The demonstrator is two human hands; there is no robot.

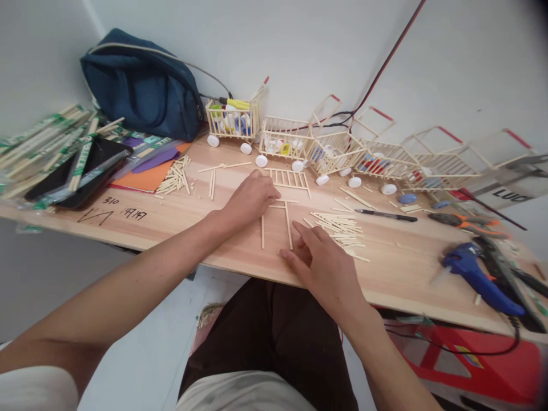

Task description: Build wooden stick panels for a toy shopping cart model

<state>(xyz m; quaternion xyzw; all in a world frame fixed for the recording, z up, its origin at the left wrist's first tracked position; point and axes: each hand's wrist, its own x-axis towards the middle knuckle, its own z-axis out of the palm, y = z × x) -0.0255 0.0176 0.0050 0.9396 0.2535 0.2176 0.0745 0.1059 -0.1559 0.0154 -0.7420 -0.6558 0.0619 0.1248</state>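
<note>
My left hand [256, 196] is closed, its fingers bunched over the upper left end of a few thin wooden sticks laid on the table. One stick [262, 233] runs from under it toward the table's front edge. Parallel to that lies a second stick [288, 227], with a short stick [291, 201] across its top. My right hand [323, 257] is open beside the second stick, thumb and index finger apart. Just beyond my left hand sits a ladder-shaped stick frame [291, 178]. The left fingertips partly hide what they grip.
A pile of cut sticks [338, 228] and a pen [385, 215] lie to the right. Farther right are pliers [468, 224] and a blue glue gun [479, 277]. Several small stick carts [233, 123] line the wall. A blue bag [143, 85] and packaged chopsticks [47, 145] stand left.
</note>
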